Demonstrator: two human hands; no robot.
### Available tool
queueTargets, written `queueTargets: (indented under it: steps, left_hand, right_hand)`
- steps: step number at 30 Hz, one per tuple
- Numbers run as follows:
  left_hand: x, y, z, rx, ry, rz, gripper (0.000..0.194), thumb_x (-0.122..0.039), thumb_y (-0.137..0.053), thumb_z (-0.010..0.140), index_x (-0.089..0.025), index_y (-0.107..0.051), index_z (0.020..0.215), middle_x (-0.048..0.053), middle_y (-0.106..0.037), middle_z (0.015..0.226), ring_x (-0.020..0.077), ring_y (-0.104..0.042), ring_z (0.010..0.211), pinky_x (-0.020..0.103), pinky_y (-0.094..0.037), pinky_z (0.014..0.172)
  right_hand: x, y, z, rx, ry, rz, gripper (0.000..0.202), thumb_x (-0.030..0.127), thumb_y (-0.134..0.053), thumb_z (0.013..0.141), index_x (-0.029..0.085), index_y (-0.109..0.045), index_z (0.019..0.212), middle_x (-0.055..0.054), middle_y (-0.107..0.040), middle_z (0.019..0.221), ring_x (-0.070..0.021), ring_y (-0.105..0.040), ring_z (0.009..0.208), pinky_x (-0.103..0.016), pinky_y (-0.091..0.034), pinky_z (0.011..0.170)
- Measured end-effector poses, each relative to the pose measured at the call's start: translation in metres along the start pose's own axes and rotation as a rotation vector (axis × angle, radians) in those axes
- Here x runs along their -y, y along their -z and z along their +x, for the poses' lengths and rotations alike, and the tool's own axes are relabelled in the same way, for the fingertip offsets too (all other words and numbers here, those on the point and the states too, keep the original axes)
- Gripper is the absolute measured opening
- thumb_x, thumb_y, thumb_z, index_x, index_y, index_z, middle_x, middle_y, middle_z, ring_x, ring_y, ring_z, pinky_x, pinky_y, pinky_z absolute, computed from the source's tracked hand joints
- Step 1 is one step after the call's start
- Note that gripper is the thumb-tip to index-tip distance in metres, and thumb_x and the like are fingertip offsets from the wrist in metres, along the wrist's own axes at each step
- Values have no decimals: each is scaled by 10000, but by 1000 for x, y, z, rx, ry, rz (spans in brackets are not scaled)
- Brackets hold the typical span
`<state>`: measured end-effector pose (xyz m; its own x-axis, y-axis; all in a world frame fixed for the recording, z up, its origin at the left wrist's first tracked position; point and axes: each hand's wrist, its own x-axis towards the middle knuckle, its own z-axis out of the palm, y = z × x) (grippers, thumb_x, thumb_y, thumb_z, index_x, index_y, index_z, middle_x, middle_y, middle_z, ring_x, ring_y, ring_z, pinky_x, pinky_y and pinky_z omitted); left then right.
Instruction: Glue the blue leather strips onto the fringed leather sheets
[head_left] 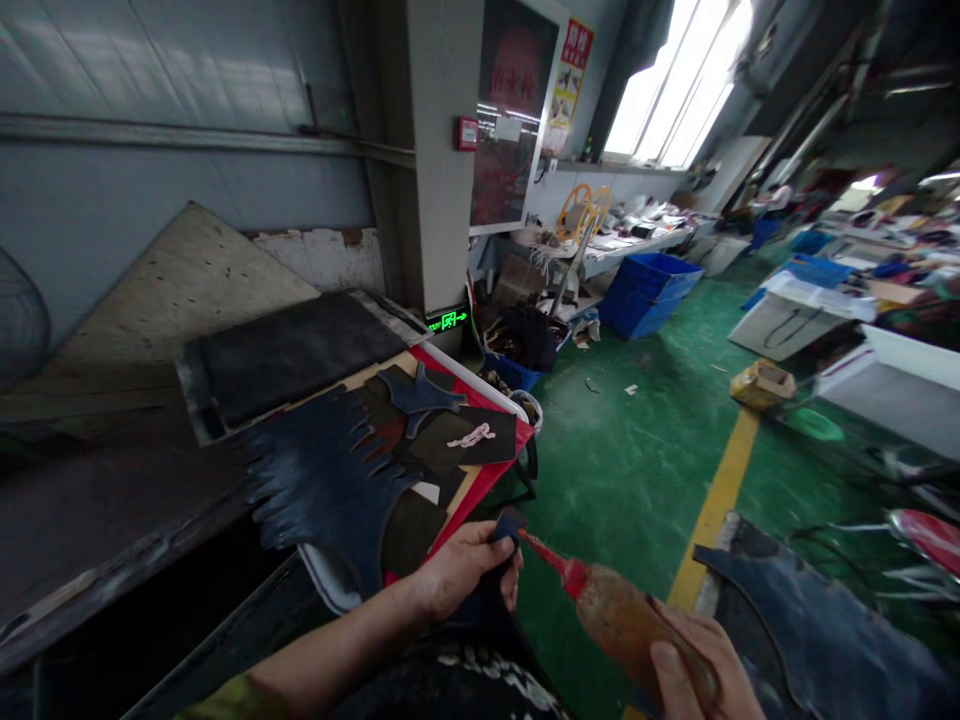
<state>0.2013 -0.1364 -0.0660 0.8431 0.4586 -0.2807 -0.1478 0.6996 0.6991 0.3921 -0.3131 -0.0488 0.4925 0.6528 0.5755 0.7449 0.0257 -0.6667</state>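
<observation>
One strip, partly hidden, sits pinched in the left grip, ten o'clock from the right grip, which, partly cut off, clasps a bottle.

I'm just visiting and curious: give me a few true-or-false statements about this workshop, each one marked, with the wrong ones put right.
1. The right hand holds a bottle with a red nozzle. True.
2. The left hand is empty. False: the left hand holds a dark blue piece.
3. The exit sign shows green. True.
4. The floor is bright red. False: the floor is green, with a yellow stripe.
</observation>
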Motion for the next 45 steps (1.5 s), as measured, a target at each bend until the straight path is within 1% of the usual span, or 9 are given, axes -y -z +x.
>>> queueTargets:
  steps: [7,13,17,22,30,34,37,41,45]
  left_hand:
    - [-1,3,-3,-23,-11,-33,376,-487,-685,777,-131,-566,750,-21,-507,472,124,-517,422,270,-399,554]
    - [0,0,-8,-13,-5,-62,341,-453,-670,797,-131,-568,754,-34,-486,463,111,-493,413,293,-415,618]
    - [0,0,-11,-27,4,-80,347,-456,-680,789,-132,-563,741,-42,-468,455,109,-488,407,300,-418,628]
    - [-3,-1,-15,-8,7,-109,354,-457,-703,772,-129,-571,745,-58,-446,452,96,-475,404,297,-421,644]
    - [1,0,-17,16,8,-112,369,-459,-717,765,-119,-574,756,-58,-451,462,92,-480,415,314,-443,679]
    - [3,-2,-17,51,25,-114,350,-436,-723,768,-115,-583,765,-60,-441,459,84,-445,405,280,-407,601]
    - [4,-2,-17,50,43,-122,342,-419,-736,758,-112,-586,743,-56,-431,458,71,-392,394,244,-338,510]
    - [4,-1,-16,55,50,-101,353,-429,-728,769,-105,-590,742,-58,-421,454,72,-404,396,253,-353,529]
    - [6,-1,-14,68,42,-113,337,-411,-736,766,-102,-600,754,-50,-441,481,61,-381,400,238,-332,491]
  right_hand:
    - [-4,0,0,-60,64,-5,223,167,-631,815,183,-636,1038,-71,-642,969,-187,-595,867,-333,-457,771]
    - [-2,-2,1,40,146,-33,230,156,-629,821,190,-625,1048,-60,-646,973,-177,-599,905,-322,-469,809]
    - [-1,-1,-1,-15,136,21,232,137,-598,829,184,-614,1055,-66,-633,971,-176,-598,881,-330,-469,789]
    - [1,-1,-1,42,143,-3,211,135,-620,816,183,-624,1021,-61,-640,954,-177,-597,905,-327,-481,809]
    - [3,-4,-3,-12,111,94,209,139,-613,819,190,-638,1021,-69,-648,954,-201,-609,875,-361,-487,772]
    - [-4,-10,-2,68,139,8,222,158,-638,824,192,-634,1043,-56,-659,979,-177,-606,912,-326,-483,822]
    - [-5,-12,0,22,66,-38,198,184,-646,833,193,-641,1030,-53,-649,977,-162,-594,904,-305,-464,822]
    - [6,-9,2,-48,9,64,164,194,-595,865,200,-634,1023,-53,-635,966,-163,-587,898,-315,-458,812]
    - [2,-12,-1,67,79,67,185,186,-601,860,210,-624,1042,-44,-643,981,-167,-589,944,-313,-472,843]
